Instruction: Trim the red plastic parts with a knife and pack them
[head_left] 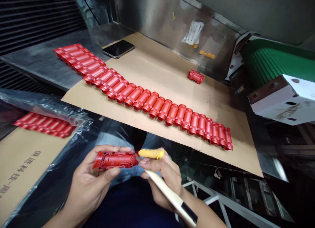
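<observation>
Over the person's lap, in the head view, we find the left hand (pixel 94 177) grasping a red housing (pixel 115 162), its hollow inner side turned up, with fingers behind and thumb along the near edge. We record the right hand (pixel 164 177) closed around a tool with a cream handle (pixel 166 190) and a black butt end; a yellow finger cover (pixel 150 153) is worn on the index finger. The tool's tip is at the right end of the housing, largely masked by the fingers, so we cannot say for certain whether it touches the part.

Beyond the hands we note a long curved row of red housings (pixel 150 101), rounded sides up, laid side by side from the bare desk (pixel 36 55) at left across a cardboard sheet (pixel 169 78). A phone (pixel 118 49) with a dark screen lies behind the row. We see one separate red part (pixel 196 76) near the sheet's far edge, and two clear bags with orange pieces on the metal surface past it. At right are a green belt (pixel 275 57) and a white bracket (pixel 283 101). At lower left, we observe further red pieces (pixel 46 123) beside clear plastic and a printed carton (pixel 22 165).
</observation>
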Demonstrator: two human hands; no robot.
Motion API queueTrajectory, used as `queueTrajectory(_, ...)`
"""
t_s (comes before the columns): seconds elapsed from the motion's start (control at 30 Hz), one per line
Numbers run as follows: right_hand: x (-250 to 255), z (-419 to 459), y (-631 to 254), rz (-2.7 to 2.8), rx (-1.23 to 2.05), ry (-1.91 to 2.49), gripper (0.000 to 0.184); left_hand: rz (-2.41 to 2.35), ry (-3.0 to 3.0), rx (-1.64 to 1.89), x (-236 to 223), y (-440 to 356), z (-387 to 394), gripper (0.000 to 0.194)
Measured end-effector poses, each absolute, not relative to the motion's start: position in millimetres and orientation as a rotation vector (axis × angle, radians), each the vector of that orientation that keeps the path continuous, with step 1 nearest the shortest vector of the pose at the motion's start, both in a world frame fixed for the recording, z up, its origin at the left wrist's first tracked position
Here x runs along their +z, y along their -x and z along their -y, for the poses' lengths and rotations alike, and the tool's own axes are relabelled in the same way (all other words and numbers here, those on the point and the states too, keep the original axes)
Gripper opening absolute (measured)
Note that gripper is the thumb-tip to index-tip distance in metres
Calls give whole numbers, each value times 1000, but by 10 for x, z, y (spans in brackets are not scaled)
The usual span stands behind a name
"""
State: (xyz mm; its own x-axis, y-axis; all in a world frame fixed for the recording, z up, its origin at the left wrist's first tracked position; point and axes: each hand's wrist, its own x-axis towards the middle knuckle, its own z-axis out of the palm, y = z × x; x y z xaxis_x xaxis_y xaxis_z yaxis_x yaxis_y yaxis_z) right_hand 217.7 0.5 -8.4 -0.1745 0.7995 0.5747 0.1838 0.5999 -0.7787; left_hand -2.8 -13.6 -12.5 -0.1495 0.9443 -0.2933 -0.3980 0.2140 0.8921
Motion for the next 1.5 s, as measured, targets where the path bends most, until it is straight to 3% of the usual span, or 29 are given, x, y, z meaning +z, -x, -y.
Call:
queueTrajectory(0.13,-114,-58,-2222,1746,725,761,15,-1309,-755,1340,-125,7,189,40)
queueTrajectory(0.27,-122,-107,-2318,1967,560,695,25,-1217,-626,1274,-176,30,148,50)
queueTrajectory(0.4,-125,-89,-2404,2114,614,771,31,-1106,-440,1175,-180,24,24,32)
queueTrajectory(0.67,-259,-55,-2295,1741,1123,778,19,-1060,-456,1084,-159,-5,-12,26)
queueTrajectory(0.83,-207,73,-2247,1020,1778,625,38,-1080,-551,1139,-122,31,111,46)
queueTrajectory(0.97,-126,78,-2255,950,1866,572,46,-1069,-587,1120,-147,46,110,41)
queueTrajectory(1.1,-56,47,-2300,1444,1556,364,57,-1079,-632,1172,-182,57,69,37)
queueTrajectory(1.2,-20,26,-2342,1635,1162,582,16,-1136,-677,1232,-171,51,64,36)
queueTrajectory(1.23,-19,20,-2347,1654,1025,673,14,-1160,-700,1254,-159,46,70,36)
queueTrajectory(1.33,-50,13,-2317,1739,629,801,34,-1245,-829,1299,-111,21,103,35)
queueTrajectory(1.5,-136,30,-2218,1787,488,785,47,-1330,-977,1323,-42,-24,154,32)
